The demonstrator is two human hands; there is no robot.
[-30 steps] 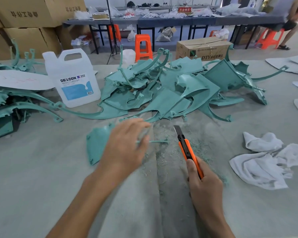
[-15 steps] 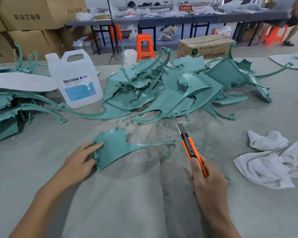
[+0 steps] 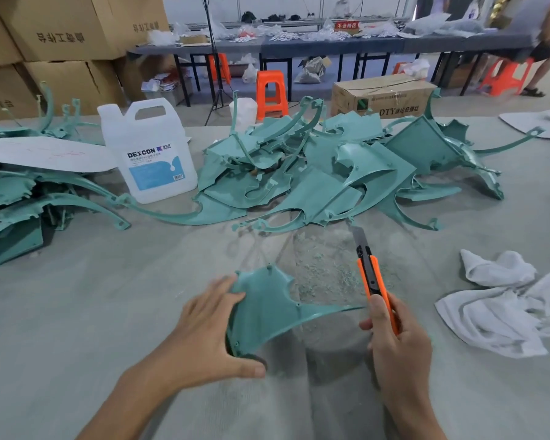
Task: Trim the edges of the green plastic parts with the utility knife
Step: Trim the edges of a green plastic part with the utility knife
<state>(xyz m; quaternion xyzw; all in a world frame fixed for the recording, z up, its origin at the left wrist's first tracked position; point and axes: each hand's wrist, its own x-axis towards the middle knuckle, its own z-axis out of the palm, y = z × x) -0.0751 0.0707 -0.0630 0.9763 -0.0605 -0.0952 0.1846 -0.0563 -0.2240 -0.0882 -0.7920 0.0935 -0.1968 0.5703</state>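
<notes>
Noted at far left of the desk [image 3: 77, 312]: a stack of green parts [image 3: 19, 198], partly covered by a white sheet [image 3: 45, 154]. Next along, a white jug [image 3: 153, 154], upright, just beside a loose pile of green parts [image 3: 315, 179] heaped across the far middle.

Nearer the camera, centre: left grip [image 3: 204, 328] closed on the wide end of one green part [image 3: 267, 306], fingers over its upper edge, thumb by its lower corner. Held tilted, wide end apparently off the desk, thin tail pointing right and ending just beside the utility knife [image 3: 373, 281]. Behind it, green shavings [image 3: 324, 271] strewn over the desk.

Right of that: right grip [image 3: 397, 344] wrapped round the knife's orange handle, thumb up along it, blade out, pointing away and clear of the part. Further right, a crumpled white cloth [image 3: 505, 306], well apart from the work.

Step in hand, as judged: positioning a part for trimming, with no cut begun on it.

Next move, as judged: turn the edge to be trimmed toward the blade, lay the blade on at a shallow angle, draw along the edge away from the left fingers. Thin tail likely to flex, so support close to the cut advised. Going by the pile, much trimming probably left.
</notes>
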